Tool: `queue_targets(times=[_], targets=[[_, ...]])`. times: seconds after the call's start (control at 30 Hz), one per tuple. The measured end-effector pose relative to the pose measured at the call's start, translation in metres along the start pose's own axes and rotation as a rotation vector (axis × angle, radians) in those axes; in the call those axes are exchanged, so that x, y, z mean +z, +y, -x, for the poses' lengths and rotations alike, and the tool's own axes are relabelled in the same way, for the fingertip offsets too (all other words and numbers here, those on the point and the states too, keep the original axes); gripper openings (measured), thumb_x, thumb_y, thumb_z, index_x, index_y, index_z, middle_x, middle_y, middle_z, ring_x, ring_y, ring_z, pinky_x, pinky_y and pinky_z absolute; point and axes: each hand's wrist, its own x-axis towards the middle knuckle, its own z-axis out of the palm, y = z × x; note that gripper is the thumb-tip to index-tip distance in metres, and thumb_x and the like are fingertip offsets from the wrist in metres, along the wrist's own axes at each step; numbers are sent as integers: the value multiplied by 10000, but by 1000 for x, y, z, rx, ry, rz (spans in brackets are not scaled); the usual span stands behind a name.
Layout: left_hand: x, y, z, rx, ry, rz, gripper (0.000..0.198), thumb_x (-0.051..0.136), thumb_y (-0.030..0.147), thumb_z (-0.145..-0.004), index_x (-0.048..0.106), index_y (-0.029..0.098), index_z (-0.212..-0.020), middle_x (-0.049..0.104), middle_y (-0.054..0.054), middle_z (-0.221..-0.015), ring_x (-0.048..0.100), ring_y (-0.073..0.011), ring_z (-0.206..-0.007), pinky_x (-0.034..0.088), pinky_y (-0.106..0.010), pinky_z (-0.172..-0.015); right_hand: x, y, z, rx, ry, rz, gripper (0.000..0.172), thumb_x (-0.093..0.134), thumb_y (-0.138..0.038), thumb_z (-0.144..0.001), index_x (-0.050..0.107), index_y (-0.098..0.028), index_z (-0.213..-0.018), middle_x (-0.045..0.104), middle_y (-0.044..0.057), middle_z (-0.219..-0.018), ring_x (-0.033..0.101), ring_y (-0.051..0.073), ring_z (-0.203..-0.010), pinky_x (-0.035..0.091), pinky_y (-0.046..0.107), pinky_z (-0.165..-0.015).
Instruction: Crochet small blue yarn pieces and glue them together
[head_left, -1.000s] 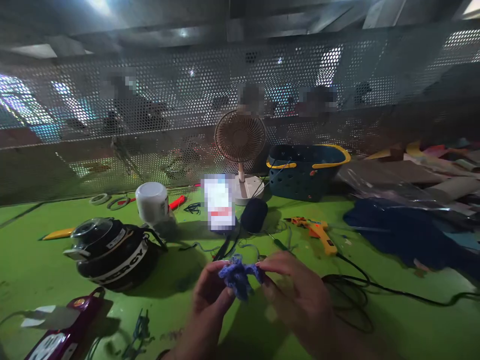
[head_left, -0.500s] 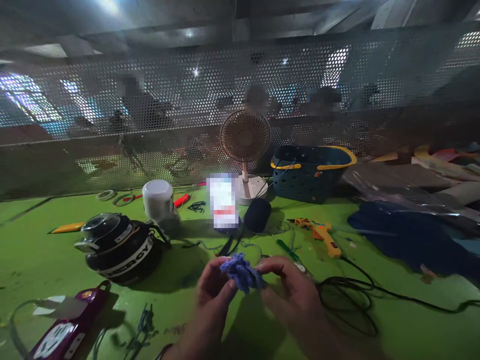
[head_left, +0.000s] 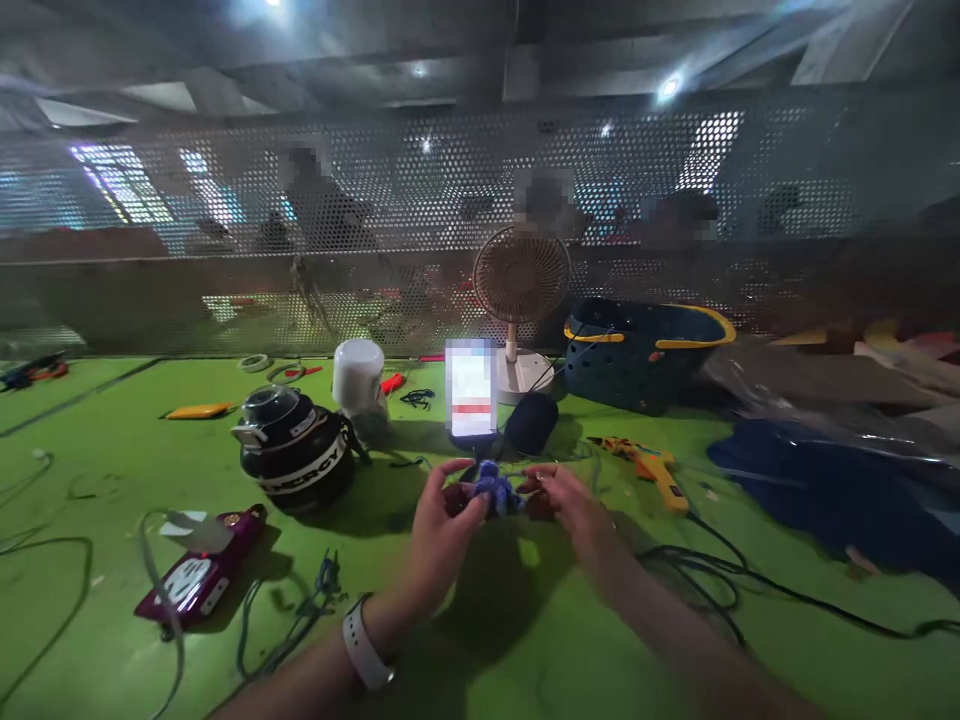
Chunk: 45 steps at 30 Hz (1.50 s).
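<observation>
A small purple-blue crocheted piece (head_left: 495, 488) with ruffled lobes is pinched between the thumb and fingers of my left hand (head_left: 442, 525). My right hand (head_left: 566, 500) is just to its right, fingers curled together at the piece's edge. Whatever sits between those fingertips is too small to make out. Beyond the hands a phone (head_left: 470, 390) with a lit, blurred screen stands upright. Right of the phone lies a dark ball of yarn (head_left: 532, 423).
A yellow glue gun (head_left: 649, 470) with a looping black cord lies right. Left are a black jug (head_left: 296, 450), a white jar (head_left: 358, 375) and a purple power strip (head_left: 202, 575). Behind stand a fan (head_left: 521, 275) and a dark basket (head_left: 622, 370). Dark blue cloth (head_left: 810, 490) lies far right.
The view has shifted, showing more of the table on the left and both forearms. My right fingers have come away from their earlier grip and curled closer together beside the crocheted piece.
</observation>
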Motion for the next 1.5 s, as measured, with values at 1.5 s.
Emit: queue_targets(times=[1.5], targets=[[36,36,39,460,-353,-261,478,689,162,-712,499,169,-1151,635,-41,-909,613,-217,-916,460,-357,-835,-10,-5,55,-356,-2,-78,505,817,-386,-609,534,-211,-987,721,25,-841,682,213,-807,497,391,-833]])
